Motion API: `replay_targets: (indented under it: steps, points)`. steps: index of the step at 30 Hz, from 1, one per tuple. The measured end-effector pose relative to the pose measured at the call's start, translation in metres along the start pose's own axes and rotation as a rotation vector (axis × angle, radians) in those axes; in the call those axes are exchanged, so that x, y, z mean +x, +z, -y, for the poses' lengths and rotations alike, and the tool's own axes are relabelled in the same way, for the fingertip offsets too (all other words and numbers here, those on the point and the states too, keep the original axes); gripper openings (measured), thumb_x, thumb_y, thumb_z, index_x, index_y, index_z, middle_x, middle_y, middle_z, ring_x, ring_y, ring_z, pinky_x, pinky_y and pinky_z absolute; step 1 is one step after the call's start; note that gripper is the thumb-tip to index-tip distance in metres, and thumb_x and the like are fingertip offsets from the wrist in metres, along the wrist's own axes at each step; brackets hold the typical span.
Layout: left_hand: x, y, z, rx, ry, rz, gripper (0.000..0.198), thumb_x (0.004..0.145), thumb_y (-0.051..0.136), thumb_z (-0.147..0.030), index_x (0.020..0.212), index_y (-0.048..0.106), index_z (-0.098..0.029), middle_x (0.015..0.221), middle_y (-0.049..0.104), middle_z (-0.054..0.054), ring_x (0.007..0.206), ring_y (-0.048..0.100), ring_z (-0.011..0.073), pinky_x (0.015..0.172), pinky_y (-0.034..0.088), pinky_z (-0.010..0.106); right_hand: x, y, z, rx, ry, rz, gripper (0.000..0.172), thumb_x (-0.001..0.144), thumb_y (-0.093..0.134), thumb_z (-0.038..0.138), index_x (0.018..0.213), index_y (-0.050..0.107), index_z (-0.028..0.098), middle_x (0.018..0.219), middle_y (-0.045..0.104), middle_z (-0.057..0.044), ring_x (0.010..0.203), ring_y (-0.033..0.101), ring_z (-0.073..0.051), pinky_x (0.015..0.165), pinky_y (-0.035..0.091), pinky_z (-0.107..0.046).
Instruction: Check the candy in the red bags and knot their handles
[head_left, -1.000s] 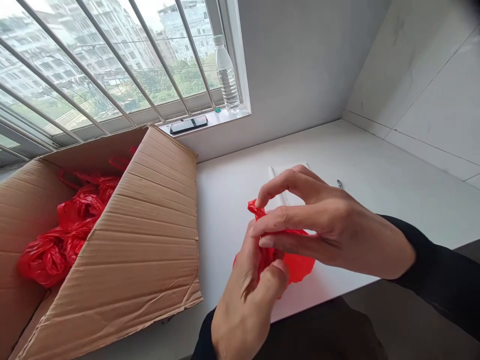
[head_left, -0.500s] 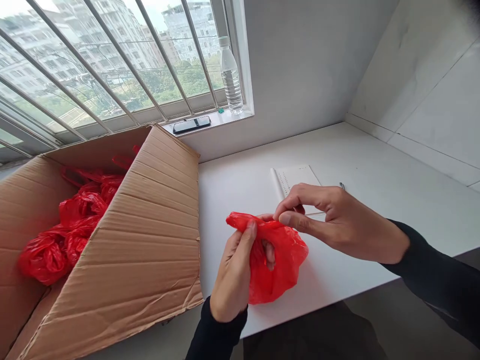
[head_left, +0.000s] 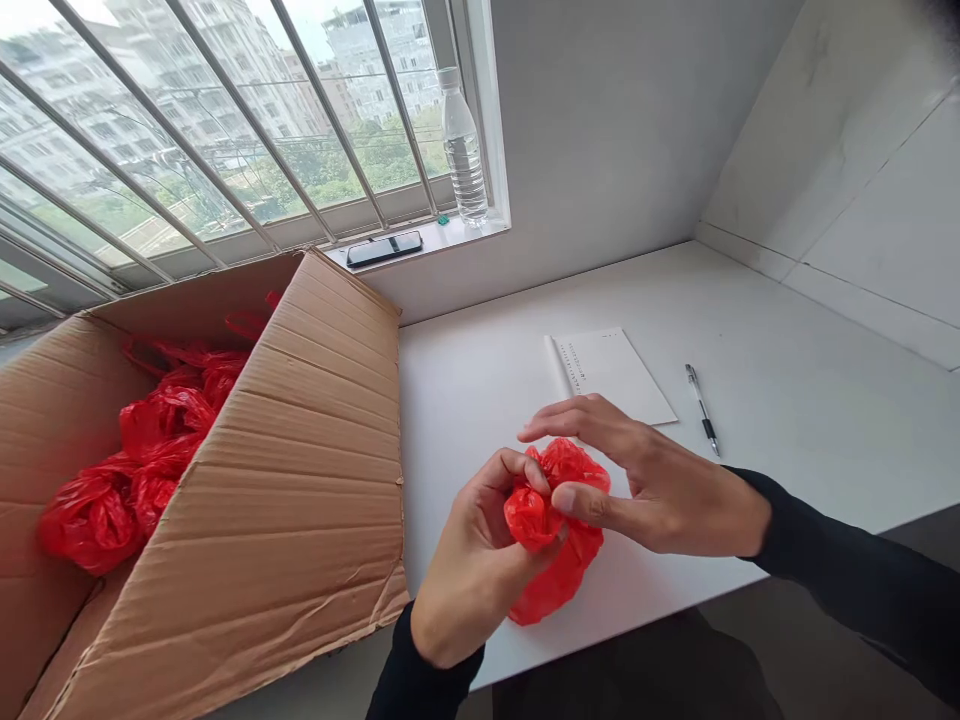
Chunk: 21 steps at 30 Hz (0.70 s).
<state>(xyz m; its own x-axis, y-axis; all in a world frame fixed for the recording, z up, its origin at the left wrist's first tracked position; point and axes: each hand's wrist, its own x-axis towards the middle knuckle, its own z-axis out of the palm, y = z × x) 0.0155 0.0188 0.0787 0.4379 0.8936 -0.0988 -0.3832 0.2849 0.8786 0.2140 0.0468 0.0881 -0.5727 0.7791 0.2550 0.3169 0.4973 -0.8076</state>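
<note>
A crumpled red plastic bag (head_left: 559, 580) is over the front part of the white table. My left hand (head_left: 480, 550) is closed round its bunched upper part, fingertips curled over the gathered film and thumb beneath. My right hand (head_left: 637, 480) is on the bag's other side, fingers stretched out above it and apart from the thumb. The right thumb touches the bunched film near the left fingertips. Part of the bag is hidden by both hands.
A cardboard box (head_left: 285, 480) holding several crumpled red bags (head_left: 169, 415) stands at left. Behind my hands lie an open notebook (head_left: 622, 370) and a pen (head_left: 702, 410). On the windowsill are a phone (head_left: 385, 248) and a water bottle (head_left: 463, 150).
My left hand has turned and closed round the bag's top, now bunched into a small knob. My right hand has let go its pinch, spread its fingers and shifted left, uncovering the pen.
</note>
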Motion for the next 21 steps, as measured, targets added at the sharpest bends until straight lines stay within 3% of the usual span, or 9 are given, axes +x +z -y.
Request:
replay_targets:
  steps: [2,7,10,13,16,21]
  points:
    - [-0.002,0.003,-0.002,0.021,0.002,0.041,0.028,0.078,0.079,-0.012,0.091,0.055,-0.020,0.085,0.059,-0.003,0.071,0.052,0.0073,0.064,0.047,0.016,0.005,0.000,-0.006,0.041,-0.006,0.085,0.045,0.095,0.063,0.039,0.137,0.054,0.024,0.136,0.061,-0.010,0.123,0.057,-0.024,0.101,0.049,-0.041]
    - [-0.005,0.004,-0.001,0.138,-0.005,-0.019,0.023,0.085,0.074,-0.019,0.090,0.052,-0.022,0.079,0.056,-0.004,0.067,0.051,0.0083,0.063,0.045,0.018,0.010,0.002,-0.012,0.142,0.098,0.114,0.037,0.092,0.066,0.037,0.126,0.062,0.022,0.121,0.069,-0.007,0.105,0.066,-0.021,0.090,0.054,-0.036]
    - [-0.005,0.002,-0.001,0.308,0.027,-0.084,0.018,0.085,0.072,-0.018,0.091,0.056,-0.023,0.079,0.057,-0.003,0.069,0.053,0.0108,0.066,0.046,0.021,0.010,0.001,-0.013,0.204,0.155,0.165,0.036,0.094,0.063,0.032,0.128,0.061,0.022,0.116,0.072,-0.007,0.100,0.067,-0.021,0.090,0.054,-0.037]
    - [-0.005,-0.001,0.000,0.526,0.095,-0.104,0.020,0.085,0.068,-0.012,0.100,0.062,-0.024,0.092,0.064,0.000,0.079,0.059,0.0148,0.073,0.050,0.025,0.008,-0.001,-0.015,0.261,0.224,0.178,0.034,0.095,0.061,0.030,0.128,0.062,0.022,0.106,0.074,-0.006,0.092,0.068,-0.019,0.084,0.054,-0.036]
    - [-0.005,-0.005,0.004,0.757,0.237,-0.099,0.031,0.088,0.058,-0.005,0.111,0.064,-0.025,0.102,0.069,0.004,0.081,0.063,0.0157,0.073,0.051,0.027,0.005,-0.002,-0.017,0.354,0.272,0.179,0.032,0.096,0.059,0.031,0.127,0.062,0.021,0.101,0.073,-0.005,0.089,0.066,-0.018,0.079,0.053,-0.032]
    - [0.002,-0.014,0.018,1.047,0.654,-0.180,0.046,0.082,0.049,0.008,0.112,0.064,-0.024,0.103,0.069,0.004,0.090,0.066,0.0155,0.074,0.053,0.025,0.003,0.003,-0.029,0.554,0.292,0.202,0.041,0.098,0.058,0.045,0.132,0.059,0.022,0.087,0.065,-0.001,0.080,0.062,-0.016,0.073,0.051,-0.029]
